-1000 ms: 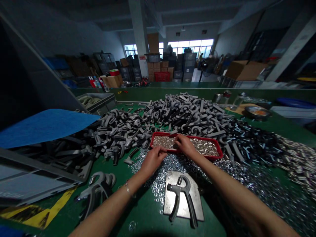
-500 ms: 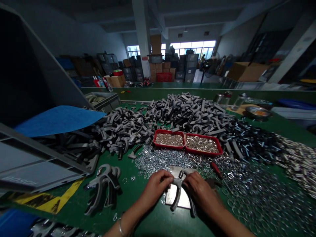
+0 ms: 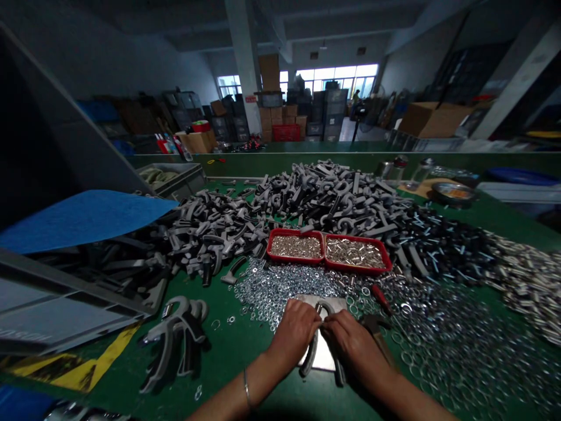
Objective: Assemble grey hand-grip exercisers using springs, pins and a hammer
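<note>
Left hand [image 3: 298, 327] and right hand [image 3: 353, 339], each grip pinched on a V-shaped grey-and-black hand exerciser [image 3: 311, 356] over a smooth metal plate [image 3: 325, 355]; beyond, small shiny metal rings [image 3: 265, 295] litter the green bench [image 3: 245, 348].

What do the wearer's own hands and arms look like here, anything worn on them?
The left hand and right hand are bare, without gloves. No sleeve shows on the left forearm or right forearm. A thin silver-coloured bracelet circles the left wrist; none shows on the right.
</note>
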Tool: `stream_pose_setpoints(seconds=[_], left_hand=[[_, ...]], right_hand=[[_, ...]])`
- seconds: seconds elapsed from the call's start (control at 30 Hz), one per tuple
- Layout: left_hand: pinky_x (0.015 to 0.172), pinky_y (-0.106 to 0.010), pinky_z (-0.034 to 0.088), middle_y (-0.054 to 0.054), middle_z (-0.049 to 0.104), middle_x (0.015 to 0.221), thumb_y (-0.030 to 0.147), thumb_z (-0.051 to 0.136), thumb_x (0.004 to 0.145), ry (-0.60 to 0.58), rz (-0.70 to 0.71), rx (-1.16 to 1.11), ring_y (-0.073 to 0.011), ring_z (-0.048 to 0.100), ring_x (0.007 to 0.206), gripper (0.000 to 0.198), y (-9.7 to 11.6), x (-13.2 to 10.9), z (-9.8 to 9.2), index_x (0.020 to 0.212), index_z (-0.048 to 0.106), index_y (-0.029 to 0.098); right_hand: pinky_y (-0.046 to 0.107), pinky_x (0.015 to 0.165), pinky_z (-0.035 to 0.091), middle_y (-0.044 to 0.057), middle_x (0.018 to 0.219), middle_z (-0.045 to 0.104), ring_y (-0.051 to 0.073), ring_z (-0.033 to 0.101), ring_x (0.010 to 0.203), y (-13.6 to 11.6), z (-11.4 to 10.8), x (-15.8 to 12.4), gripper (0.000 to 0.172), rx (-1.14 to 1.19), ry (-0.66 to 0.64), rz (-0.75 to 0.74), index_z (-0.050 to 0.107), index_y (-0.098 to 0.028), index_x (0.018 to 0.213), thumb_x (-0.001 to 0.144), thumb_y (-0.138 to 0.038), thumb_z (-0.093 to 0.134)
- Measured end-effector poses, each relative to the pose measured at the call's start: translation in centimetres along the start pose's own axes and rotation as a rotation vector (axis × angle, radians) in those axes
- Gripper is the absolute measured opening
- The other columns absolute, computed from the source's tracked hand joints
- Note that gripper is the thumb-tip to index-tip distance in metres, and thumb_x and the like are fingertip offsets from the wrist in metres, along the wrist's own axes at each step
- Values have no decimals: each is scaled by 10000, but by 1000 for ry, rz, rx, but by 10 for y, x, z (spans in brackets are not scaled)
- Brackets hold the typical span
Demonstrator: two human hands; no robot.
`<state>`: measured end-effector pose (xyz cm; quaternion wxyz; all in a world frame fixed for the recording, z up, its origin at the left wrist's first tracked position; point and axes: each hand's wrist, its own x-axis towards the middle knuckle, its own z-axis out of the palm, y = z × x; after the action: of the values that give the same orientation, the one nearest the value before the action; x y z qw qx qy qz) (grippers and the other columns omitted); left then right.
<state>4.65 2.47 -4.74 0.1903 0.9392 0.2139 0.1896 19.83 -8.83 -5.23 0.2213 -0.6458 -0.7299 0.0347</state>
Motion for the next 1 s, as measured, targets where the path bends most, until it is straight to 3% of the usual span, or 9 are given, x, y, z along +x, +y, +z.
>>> stream_pose_setpoints(seconds=[0.1, 0.2, 0.37, 0.5, 0.7, 0.83, 1.0], left_hand=[[864, -414, 432, -45, 662, 898, 220, 513, 985, 87, 86, 41, -221, 569, 870, 148, -5, -6, 10, 904, 619, 156], [856, -402, 459, -69, 676, 1003, 192, 459, 1005, 135, 191, 50, -221, 577, 913, 177, -12, -17, 13, 1056, 621, 142], [1008, -399, 448, -107, 615, 1272, 167, 407, 1025, 98, 265, 89, -221, 527, 1170, 343, -17, -38, 8, 1357, 486, 125], [1055, -404, 429, -98, 588, 1328, 178, 391, 1034, 50, 216, 103, -214, 497, 1226, 377, -11, -41, 4, 1406, 441, 150], [1053, -412, 434, -84, 590, 1333, 212, 377, 1040, -4, 143, 72, -222, 506, 1215, 388, -7, -36, 5, 1424, 428, 200], [1063, -433, 416, -86, 574, 1351, 187, 422, 1021, 3, 126, 12, -232, 496, 1232, 413, -7, -38, 6, 1432, 425, 224], [1004, -422, 440, -40, 626, 1239, 41, 481, 935, 5, -80, -180, -218, 537, 1151, 437, -3, -33, 2, 1288, 571, 283]], right_hand=[[378, 804, 539, 87, 944, 649, 238, 591, 894, 0, 1, 2, 161, 61, 19, 44, 605, -181, 978, 988, -127, 454], [400, 808, 542, 89, 952, 645, 254, 592, 911, -1, 1, 6, 91, 74, -4, 66, 603, -180, 997, 964, -147, 525], [421, 788, 539, 102, 938, 651, 271, 596, 892, -3, 0, 14, 112, 86, -51, 98, 624, -170, 965, 948, -118, 525], [368, 810, 530, 70, 934, 644, 232, 607, 900, 0, -7, 16, 103, 153, -34, 125, 603, -190, 960, 976, -162, 506], [304, 795, 502, 6, 868, 625, 182, 617, 844, 5, -22, 12, 121, 491, 24, 336, 579, -218, 853, 972, -227, 558], [342, 834, 500, 33, 915, 631, 203, 608, 893, 1, -17, 14, 87, 372, 1, 255, 594, -207, 909, 973, -182, 539], [369, 830, 524, 73, 940, 632, 227, 602, 917, -2, -8, 17, 91, 63, -50, 107, 603, -178, 946, 970, -144, 522]])
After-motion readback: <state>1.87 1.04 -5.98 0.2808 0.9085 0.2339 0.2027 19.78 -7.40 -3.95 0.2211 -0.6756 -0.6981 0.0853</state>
